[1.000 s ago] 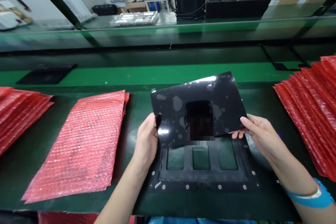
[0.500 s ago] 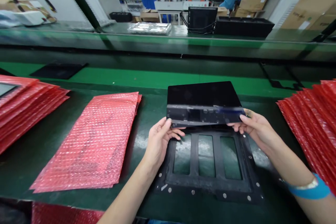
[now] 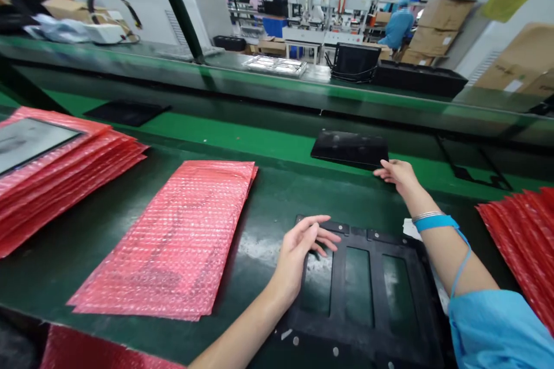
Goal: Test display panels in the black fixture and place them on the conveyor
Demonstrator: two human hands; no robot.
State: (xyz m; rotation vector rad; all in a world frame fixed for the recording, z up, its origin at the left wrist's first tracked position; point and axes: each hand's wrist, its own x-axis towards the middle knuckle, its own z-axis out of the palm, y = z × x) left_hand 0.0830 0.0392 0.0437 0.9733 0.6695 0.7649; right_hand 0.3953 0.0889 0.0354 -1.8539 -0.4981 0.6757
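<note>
Right hand (image 3: 400, 176) grasping the near right corner of a glossy black rectangular panel (image 3: 346, 147) at the bright green strip (image 3: 225, 136) of a dark green table (image 3: 270, 196), left hand (image 3: 298, 251) empty, loosely spread over a flat black three-windowed frame (image 3: 339, 282), pink bubble-wrap pouches (image 3: 173, 242) farther left

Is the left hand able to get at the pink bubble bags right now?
Probably yes: the left hand seems to hold nothing, and nothing looks to stand between it and the pink bubble bags on the green tabletop.
</note>
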